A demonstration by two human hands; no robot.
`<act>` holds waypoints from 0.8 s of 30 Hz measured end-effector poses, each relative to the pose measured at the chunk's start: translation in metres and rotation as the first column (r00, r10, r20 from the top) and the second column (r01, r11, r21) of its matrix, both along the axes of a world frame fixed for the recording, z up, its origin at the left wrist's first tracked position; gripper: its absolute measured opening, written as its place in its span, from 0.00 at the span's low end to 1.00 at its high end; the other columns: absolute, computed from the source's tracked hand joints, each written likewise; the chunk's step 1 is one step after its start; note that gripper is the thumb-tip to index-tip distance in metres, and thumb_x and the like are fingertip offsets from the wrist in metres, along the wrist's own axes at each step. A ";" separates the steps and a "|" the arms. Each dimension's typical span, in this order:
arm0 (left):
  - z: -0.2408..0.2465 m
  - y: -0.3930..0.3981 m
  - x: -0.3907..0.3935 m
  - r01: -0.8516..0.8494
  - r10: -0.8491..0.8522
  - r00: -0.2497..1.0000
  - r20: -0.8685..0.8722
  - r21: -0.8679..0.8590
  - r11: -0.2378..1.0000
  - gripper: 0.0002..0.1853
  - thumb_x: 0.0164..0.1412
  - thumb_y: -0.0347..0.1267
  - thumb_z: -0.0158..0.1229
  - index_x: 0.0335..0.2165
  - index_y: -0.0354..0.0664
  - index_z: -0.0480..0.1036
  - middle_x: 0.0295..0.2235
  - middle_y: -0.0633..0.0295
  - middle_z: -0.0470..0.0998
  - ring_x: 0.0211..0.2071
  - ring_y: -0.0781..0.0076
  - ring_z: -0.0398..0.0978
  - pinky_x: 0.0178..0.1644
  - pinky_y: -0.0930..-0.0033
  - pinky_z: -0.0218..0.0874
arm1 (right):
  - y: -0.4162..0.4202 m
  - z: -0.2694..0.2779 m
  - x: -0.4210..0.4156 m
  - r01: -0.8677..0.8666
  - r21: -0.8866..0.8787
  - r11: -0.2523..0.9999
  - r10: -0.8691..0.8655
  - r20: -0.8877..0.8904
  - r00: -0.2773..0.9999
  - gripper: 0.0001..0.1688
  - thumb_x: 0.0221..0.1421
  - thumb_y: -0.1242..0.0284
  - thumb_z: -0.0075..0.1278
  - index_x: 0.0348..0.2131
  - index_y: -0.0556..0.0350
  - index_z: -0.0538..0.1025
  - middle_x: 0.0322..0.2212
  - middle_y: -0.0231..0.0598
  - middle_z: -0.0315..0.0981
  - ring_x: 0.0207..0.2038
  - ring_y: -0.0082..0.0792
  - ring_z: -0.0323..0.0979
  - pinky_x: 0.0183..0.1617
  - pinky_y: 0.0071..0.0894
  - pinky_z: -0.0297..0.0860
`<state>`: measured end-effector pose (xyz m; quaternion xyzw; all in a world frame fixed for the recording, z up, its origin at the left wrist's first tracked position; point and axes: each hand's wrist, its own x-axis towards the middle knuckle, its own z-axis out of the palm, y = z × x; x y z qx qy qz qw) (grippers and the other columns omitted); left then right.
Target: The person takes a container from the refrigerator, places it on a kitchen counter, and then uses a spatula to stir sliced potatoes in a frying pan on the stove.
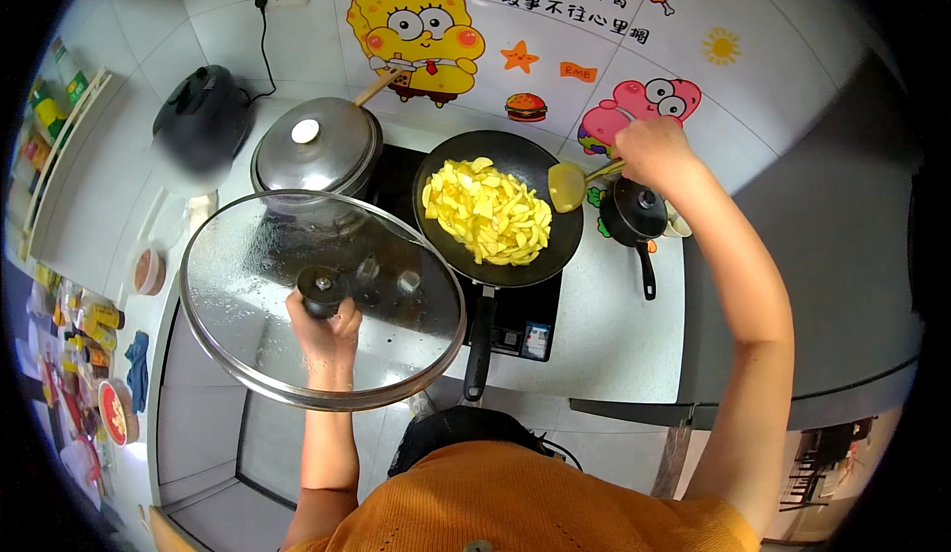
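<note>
My left hand [327,333] grips the black knob of a large glass lid [245,314], which has a metal rim and water drops on it. The lid is held in the air, left of the wok [494,143]. My right hand [654,154] is shut on the handle of a yellowish spatula [568,188], whose blade is at the wok's right inner wall. A heap of yellow slices, perhaps potato [487,214], fills the middle of the black wok. The wok sits on a black cooktop [513,314], its black handle [480,351] pointing towards me.
Left of the wok stands a lidded metal pan [316,151] with a wooden handle. A small black lidded pot [634,214] is at the right. Behind the pan is a black appliance [204,102]. Bottles, a small tub [148,269] and a bowl [119,412] line the left counter.
</note>
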<state>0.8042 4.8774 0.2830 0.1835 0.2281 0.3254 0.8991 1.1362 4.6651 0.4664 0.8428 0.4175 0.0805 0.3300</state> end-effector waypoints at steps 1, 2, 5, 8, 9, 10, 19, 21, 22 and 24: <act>-0.002 0.000 -0.003 0.016 -0.016 1.000 0.006 0.013 1.000 0.17 0.55 0.44 0.40 0.25 0.42 0.65 0.17 0.64 0.66 0.07 0.79 0.50 0.09 0.79 0.40 | 0.008 0.002 0.000 0.037 -0.051 0.998 -0.038 -0.033 0.999 0.09 0.40 0.76 0.52 0.28 0.54 0.78 0.27 0.38 0.76 0.33 0.37 0.75 0.33 0.36 0.71; -0.002 0.000 -0.005 0.001 -0.001 1.000 -0.006 0.002 1.000 0.17 0.55 0.44 0.40 0.24 0.42 0.65 0.17 0.64 0.66 0.07 0.78 0.50 0.09 0.79 0.40 | 0.011 -0.002 0.008 0.053 -0.059 0.997 -0.057 -0.068 0.996 0.09 0.40 0.75 0.52 0.28 0.54 0.78 0.27 0.38 0.76 0.33 0.37 0.75 0.33 0.37 0.71; -0.003 0.000 -0.010 -0.059 0.057 0.997 -0.050 -0.028 0.998 0.17 0.55 0.44 0.40 0.24 0.43 0.65 0.16 0.64 0.66 0.07 0.78 0.50 0.09 0.79 0.40 | 0.013 -0.014 0.020 0.127 -0.085 0.988 -0.139 -0.163 0.977 0.11 0.40 0.72 0.54 0.29 0.53 0.79 0.28 0.38 0.77 0.32 0.37 0.75 0.35 0.38 0.71; 0.001 -0.002 -0.014 -0.118 0.113 0.989 -0.090 -0.045 0.992 0.17 0.55 0.44 0.40 0.24 0.43 0.65 0.16 0.64 0.65 0.07 0.78 0.50 0.09 0.79 0.40 | 0.008 -0.018 0.022 0.233 -0.075 0.970 -0.245 -0.313 0.918 0.14 0.40 0.67 0.57 0.32 0.49 0.79 0.28 0.37 0.77 0.32 0.35 0.75 0.35 0.36 0.70; 0.001 -0.002 -0.016 -0.124 0.120 0.989 -0.087 -0.047 0.991 0.17 0.55 0.44 0.40 0.24 0.43 0.65 0.16 0.64 0.65 0.07 0.78 0.49 0.09 0.79 0.40 | -0.002 -0.024 0.034 0.254 -0.049 0.966 -0.252 -0.404 0.879 0.15 0.40 0.66 0.57 0.33 0.48 0.79 0.28 0.36 0.77 0.33 0.34 0.75 0.35 0.35 0.70; 0.002 -0.001 -0.016 -0.124 0.120 0.990 -0.079 -0.048 0.991 0.17 0.55 0.44 0.41 0.24 0.43 0.65 0.16 0.64 0.65 0.07 0.78 0.49 0.09 0.79 0.40 | -0.015 -0.030 0.047 0.283 -0.024 0.959 -0.258 -0.490 0.833 0.17 0.40 0.64 0.58 0.34 0.47 0.79 0.29 0.36 0.77 0.33 0.33 0.75 0.36 0.34 0.69; 0.001 0.000 -0.009 -0.094 0.094 0.995 -0.030 -0.025 0.995 0.18 0.56 0.45 0.38 0.25 0.43 0.65 0.14 0.65 0.63 0.07 0.79 0.49 0.09 0.80 0.40 | -0.028 -0.037 0.028 0.128 0.155 0.980 -0.054 -0.411 0.910 0.16 0.42 0.63 0.57 0.35 0.41 0.79 0.30 0.34 0.77 0.36 0.37 0.74 0.38 0.37 0.69; 0.001 -0.001 -0.007 -0.071 0.070 0.997 -0.035 -0.007 0.997 0.17 0.56 0.44 0.37 0.25 0.44 0.65 0.16 0.67 0.63 0.08 0.79 0.49 0.10 0.79 0.39 | -0.025 -0.027 0.017 0.152 0.188 0.970 -0.063 -0.410 0.910 0.15 0.42 0.63 0.57 0.35 0.41 0.79 0.31 0.35 0.77 0.36 0.38 0.74 0.38 0.39 0.69; 0.000 -0.002 -0.007 -0.063 0.063 0.997 -0.042 -0.001 0.998 0.16 0.56 0.44 0.37 0.25 0.45 0.65 0.16 0.68 0.64 0.08 0.79 0.49 0.11 0.79 0.39 | -0.025 -0.021 0.012 0.160 0.199 0.967 -0.066 -0.413 0.909 0.15 0.43 0.64 0.57 0.35 0.40 0.79 0.31 0.36 0.76 0.36 0.39 0.74 0.38 0.40 0.69; -0.006 -0.001 -0.007 -0.041 0.041 0.999 -0.019 0.010 0.999 0.16 0.56 0.44 0.38 0.25 0.45 0.65 0.16 0.68 0.64 0.08 0.79 0.49 0.11 0.78 0.39 | -0.033 -0.019 0.014 0.176 0.227 0.958 -0.071 -0.408 0.910 0.14 0.43 0.63 0.57 0.35 0.40 0.79 0.31 0.34 0.77 0.36 0.37 0.74 0.38 0.38 0.69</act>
